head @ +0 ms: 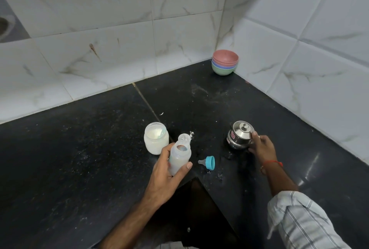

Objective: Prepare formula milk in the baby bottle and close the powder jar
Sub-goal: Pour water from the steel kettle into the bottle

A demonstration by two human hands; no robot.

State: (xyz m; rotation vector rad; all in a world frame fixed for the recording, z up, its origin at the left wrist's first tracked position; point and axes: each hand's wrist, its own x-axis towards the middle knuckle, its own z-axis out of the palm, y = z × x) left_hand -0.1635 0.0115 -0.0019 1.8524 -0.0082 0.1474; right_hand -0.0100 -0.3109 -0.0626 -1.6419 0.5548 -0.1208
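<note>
Head view, one frame, dark stone counter (79, 158) in a tiled corner. Left hand (167, 172) grips the baby bottle (179, 157), fingers and thumb wrapped round the lower body; bottle is uncapped, tilted with its mouth toward 12 o'clock, and looks whitish inside, though whether that is powder or liquid I cannot tell. Right hand (261, 146) holds the small steel kettle (239, 135) at its near side, fingers curled at what I take to be the handle; kettle sits on the counter, lid on, at 3 o'clock from the bottle. Powder jar (156, 137) stands open just beside the bottle at 10 o'clock, white powder visible, no lid on it. A clear cap-like piece (184, 137) lies just behind the bottle mouth; what it belongs to is uncertain. Teat with blue ring (208, 162) lies on its side between bottle and kettle. Stacked coloured bowls (225, 65) sit far off at 1 o'clock. Judgement: water-adding step is in hand. Next move calls for lifting the kettle, bringing its spout over the narrow bottle mouth, holding the bottle upright, and pouring slowly; afterwards teat on, jar closed.
</note>
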